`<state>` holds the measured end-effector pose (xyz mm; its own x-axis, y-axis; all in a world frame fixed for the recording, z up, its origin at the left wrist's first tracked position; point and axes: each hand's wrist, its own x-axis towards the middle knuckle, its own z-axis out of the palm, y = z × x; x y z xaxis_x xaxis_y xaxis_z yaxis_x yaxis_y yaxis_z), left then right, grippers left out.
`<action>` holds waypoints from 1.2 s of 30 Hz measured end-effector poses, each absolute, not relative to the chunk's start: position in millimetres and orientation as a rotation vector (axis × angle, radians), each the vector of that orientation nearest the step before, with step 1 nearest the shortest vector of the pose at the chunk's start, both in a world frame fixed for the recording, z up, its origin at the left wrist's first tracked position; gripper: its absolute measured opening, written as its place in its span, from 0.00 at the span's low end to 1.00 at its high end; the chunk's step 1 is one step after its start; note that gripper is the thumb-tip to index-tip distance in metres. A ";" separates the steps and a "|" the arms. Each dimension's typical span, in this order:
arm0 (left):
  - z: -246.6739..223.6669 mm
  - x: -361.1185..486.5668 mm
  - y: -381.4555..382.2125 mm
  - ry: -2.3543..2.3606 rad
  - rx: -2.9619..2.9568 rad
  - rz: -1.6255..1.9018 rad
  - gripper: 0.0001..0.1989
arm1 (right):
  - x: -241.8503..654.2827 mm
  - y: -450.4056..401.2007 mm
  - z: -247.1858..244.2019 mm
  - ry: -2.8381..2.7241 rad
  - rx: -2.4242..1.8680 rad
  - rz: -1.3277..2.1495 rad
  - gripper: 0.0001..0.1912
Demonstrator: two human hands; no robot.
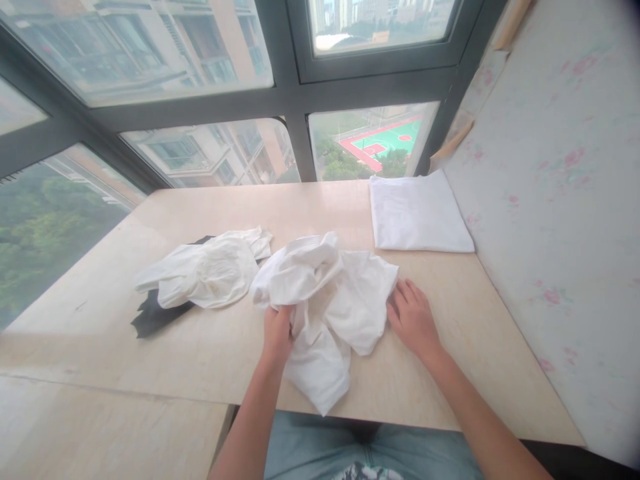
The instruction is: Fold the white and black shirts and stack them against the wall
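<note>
Head camera, single view: looks from above the lap (pixel 305 447), forward and down; left hand (pixel 278 333) and right hand (pixel 415 321) near, counter (pixel 480 333) beneath, window (pixel 289 100) beyond; distant buildings (pixel 345 13) hazy, probably towers.

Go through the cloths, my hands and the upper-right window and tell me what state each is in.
Middle white garment: crumpled, unfolded
Black cloth: mostly covered
Left white garment: rumpled, over the black cloth
Far-right white cloth: folded flat
Left hand: at the middle garment, fingers mostly hidden
Right hand: loosely open
Upper-right window: looks shut
</note>
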<state>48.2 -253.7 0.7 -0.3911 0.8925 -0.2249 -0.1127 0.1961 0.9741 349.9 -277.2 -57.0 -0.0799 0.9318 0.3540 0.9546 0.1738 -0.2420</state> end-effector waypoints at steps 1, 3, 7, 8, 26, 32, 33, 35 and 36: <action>0.4 45.6 -253.3 1.486 0.660 1.379 0.21 | 349.8 -277.2 -56.6 -2.032 -1.779 -0.071 0.25; -0.6 40.3 -253.3 1.389 0.447 1.419 0.21 | 349.7 -277.2 -56.2 -2.031 -1.778 -0.075 0.25; -1.5 37.8 -255.0 1.344 0.313 1.492 0.19 | 350.5 -277.5 -57.9 -2.030 -1.765 -0.082 0.26; -1.6 39.4 -256.0 1.345 0.339 1.499 0.20 | 350.9 -277.5 -58.8 -2.032 -1.761 -0.083 0.26; 49.6 124.4 -338.0 1.200 2.395 0.608 0.26 | 355.9 -277.5 -62.7 -2.071 -1.772 -0.091 0.24; 50.7 124.1 -327.2 1.134 2.219 0.787 0.17 | 359.3 -276.7 -66.8 -2.073 -1.729 -0.093 0.23; 49.8 116.9 -322.7 1.197 2.171 0.880 0.16 | 359.3 -276.6 -66.7 -2.070 -1.725 -0.095 0.23; 48.0 99.9 -314.1 1.331 2.105 1.007 0.15 | 358.9 -276.6 -66.3 -2.065 -1.724 -0.097 0.23; 46.8 91.1 -310.8 1.399 2.093 1.032 0.15 | 358.6 -276.5 -66.2 -2.064 -1.724 -0.096 0.22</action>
<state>91.1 -310.8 46.8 0.2193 0.9113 0.3485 0.6017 -0.4075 0.6870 358.6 -276.5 -66.2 -0.1202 0.9181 0.3778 0.9491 0.2178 -0.2273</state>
